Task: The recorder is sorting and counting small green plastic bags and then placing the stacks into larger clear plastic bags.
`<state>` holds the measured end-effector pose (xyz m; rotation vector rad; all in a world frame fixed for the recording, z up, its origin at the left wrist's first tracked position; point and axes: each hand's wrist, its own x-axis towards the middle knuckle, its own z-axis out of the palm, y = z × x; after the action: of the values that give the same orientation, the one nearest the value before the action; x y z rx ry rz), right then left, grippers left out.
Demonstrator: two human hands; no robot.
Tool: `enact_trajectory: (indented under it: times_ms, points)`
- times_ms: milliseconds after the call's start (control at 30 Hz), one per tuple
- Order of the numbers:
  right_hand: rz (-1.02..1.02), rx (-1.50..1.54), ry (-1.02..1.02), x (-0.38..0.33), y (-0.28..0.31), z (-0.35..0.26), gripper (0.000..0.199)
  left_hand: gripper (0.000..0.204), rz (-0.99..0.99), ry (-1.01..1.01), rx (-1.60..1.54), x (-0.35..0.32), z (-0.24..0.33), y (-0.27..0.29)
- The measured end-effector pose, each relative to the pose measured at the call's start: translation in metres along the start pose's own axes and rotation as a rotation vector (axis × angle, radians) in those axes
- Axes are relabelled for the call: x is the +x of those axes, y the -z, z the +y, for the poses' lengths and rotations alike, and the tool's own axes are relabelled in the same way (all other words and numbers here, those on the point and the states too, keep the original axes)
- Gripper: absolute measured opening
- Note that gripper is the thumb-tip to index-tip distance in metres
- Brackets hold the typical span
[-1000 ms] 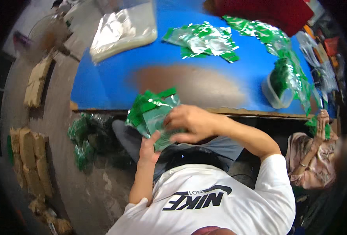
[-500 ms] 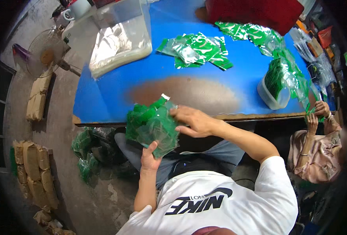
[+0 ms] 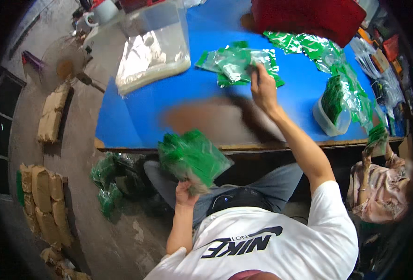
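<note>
My left hand (image 3: 187, 193) is closed on the lower edge of a fanned stack of green, see-through plastic bags (image 3: 190, 156), held above my lap just short of the table edge. Over the table, my right hand (image 3: 264, 91) reaches forward to a loose pile of the same bags (image 3: 225, 79). Its thumb and fingers pinch the edge of a slightly blurred green bag (image 3: 237, 67) lying over that pile.
The blue table (image 3: 136, 112) has a worn brown patch. A see-through bin (image 3: 153, 51) stands back left, a red container (image 3: 309, 18) back right. More green bags surround a plastic tub (image 3: 330, 119) at right. Beside it, a person (image 3: 379, 191) handles bags. A fan (image 3: 64, 67) stands left.
My right hand has left the stack and moved forward to the pile on the table with a bag. The left hand's stack has shifted slightly right and tilted.
</note>
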<state>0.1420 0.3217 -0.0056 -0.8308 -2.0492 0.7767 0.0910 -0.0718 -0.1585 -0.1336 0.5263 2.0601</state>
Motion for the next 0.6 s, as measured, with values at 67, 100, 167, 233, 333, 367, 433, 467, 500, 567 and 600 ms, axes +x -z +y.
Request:
enact_trajectory:
  times_ms: [67, 100, 167, 233, 333, 367, 433, 467, 500, 567, 600]
  points:
    - [-0.217, 0.465, -0.053, -0.055, -0.004, -0.018, 0.023, 0.065, -0.044, 0.011, -0.049, 0.007, -0.007, -0.016]
    - [-0.386, 0.371, 0.197, -0.077, -0.01, -0.029, 0.024, 0.061, -0.091, 0.002, -0.085, 0.014, -0.007, -0.025]
    - [-0.791, 0.246, -0.013, -0.08, -0.018, -0.042, 0.033, 0.056, -0.196, 0.012, -0.083, 0.021, -0.006, -0.036]
    - [-0.354, 0.186, 0.048, -0.04, -0.036, -0.039, 0.048, 0.054, 0.043, -0.018, -0.019, 0.019, -0.004, -0.042]
    - [-0.119, -0.545, 0.278, 0.02, -0.053, 0.027, 0.073, 0.057, -0.014, 0.022, -0.075, 0.016, -0.012, -0.061]
    - [-0.278, -0.691, 0.23, 0.022, -0.054, 0.032, 0.08, 0.06, -0.038, 0.041, -0.124, 0.011, -0.01, -0.069]
    - [-0.383, -0.533, 0.516, -0.014, -0.062, 0.031, 0.08, 0.064, -0.063, -0.017, -0.133, 0.001, -0.003, -0.057]
    - [-0.501, -0.259, 0.57, -0.037, -0.055, 0.019, 0.07, 0.064, -0.076, -0.03, -0.087, -0.002, 0.0, -0.042]
    - [-0.697, -0.041, 0.678, -0.054, -0.041, 0.0, 0.06, 0.065, -0.089, -0.036, -0.044, -0.003, 0.0, -0.028]
    - [-0.993, 0.39, 0.598, -0.084, -0.03, -0.032, 0.033, 0.063, 0.038, -0.058, -0.034, -0.002, 0.0, -0.014]
    - [-1.017, 0.357, 0.443, -0.079, -0.029, -0.04, 0.027, 0.06, 0.042, -0.068, 0.006, -0.002, 0.0, -0.016]
